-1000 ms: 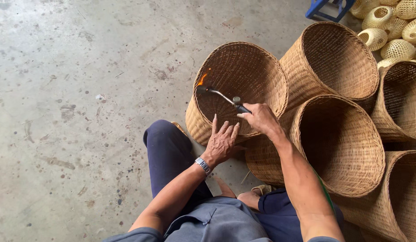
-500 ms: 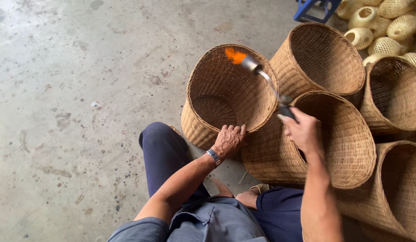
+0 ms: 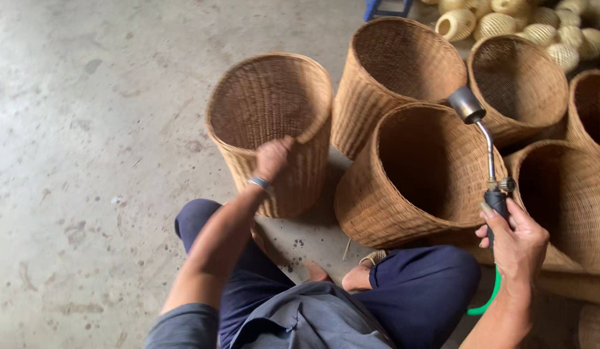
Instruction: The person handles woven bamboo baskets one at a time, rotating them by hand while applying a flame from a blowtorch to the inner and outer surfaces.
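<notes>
The left hand [image 3: 273,157] was closed over the near rim of a woven basket [image 3: 274,123], fingers hooked inside and thumb outside, with a band on the wrist just below. That basket stood upright on the concrete floor [image 3: 86,161], its opening facing up and slightly toward the camera. The right hand [image 3: 516,242] was wrapped firmly around the dark grip of a gas torch [image 3: 487,155], well to the right of the held basket. The torch's thin metal neck rose from the grip and ended in a round nozzle [image 3: 466,105]; no flame was visible at the nozzle. A green hose [image 3: 487,298] ran down from below the right hand. Just right of the held basket, a second basket [image 3: 419,174] lay tilted with its opening toward the person, directly behind the torch neck. Further baskets [image 3: 403,71] stood behind and to the right of the held basket. The person sat on the floor in dark trousers [image 3: 416,291], nearer the camera than the held basket.
</notes>
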